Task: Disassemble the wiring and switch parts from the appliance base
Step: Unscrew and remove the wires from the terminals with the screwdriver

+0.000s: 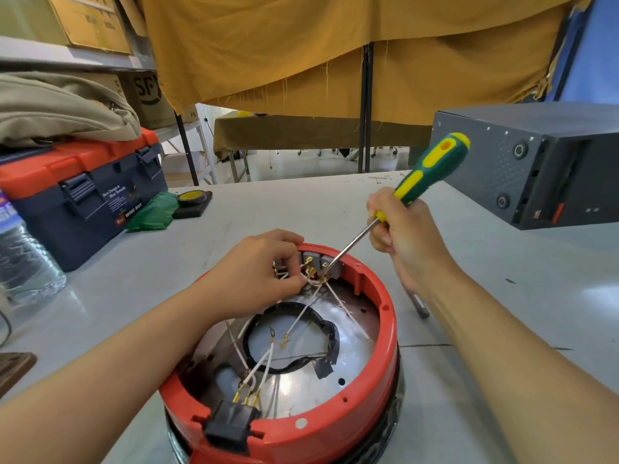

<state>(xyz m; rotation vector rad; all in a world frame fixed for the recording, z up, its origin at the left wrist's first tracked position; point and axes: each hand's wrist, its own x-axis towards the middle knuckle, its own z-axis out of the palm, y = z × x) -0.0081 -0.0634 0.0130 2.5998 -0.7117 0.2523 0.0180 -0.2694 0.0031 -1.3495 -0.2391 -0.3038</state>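
Red appliance base [355,426] sits at worktop's near edge. Left hand [264,272] pinches white wires [310,283] at the switch block [321,262]; right hand [402,236] grips screwdriver [425,175], tip on a terminal. Risk: tip slips under prying force, jabs left fingers or snaps the spade connector.

Single head-worn wide-angle view, aimed forward and down over both forearms. Round red plastic appliance base [338,420] seen close, at bottom centre; grey tabletop [502,296] stretched beyond; mustard-yellow cloth curtain [335,45] seen far behind. No second view given.
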